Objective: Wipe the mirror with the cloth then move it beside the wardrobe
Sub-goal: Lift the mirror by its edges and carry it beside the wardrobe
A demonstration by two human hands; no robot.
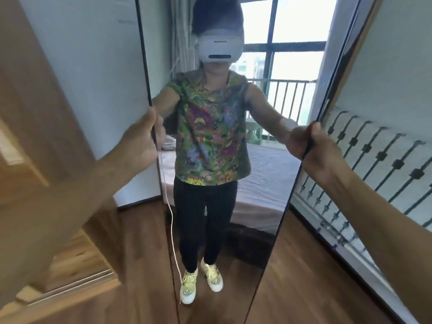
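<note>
A tall, black-framed mirror (264,174) stands upright in front of me, filling the middle of the head view. It reflects a person in a patterned shirt, a bed and a window. My left hand (140,141) grips the mirror's left edge at about mid height. My right hand (315,148) grips its right edge at the same height. No cloth is in view. A wooden panel (35,113) on the left may be the wardrobe; I cannot tell for sure.
A white wall (93,78) stands behind the mirror on the left. A white panel with dark metal bars (378,164) runs along the right. The floor (315,288) is dark wood. A white cord shows in the reflection.
</note>
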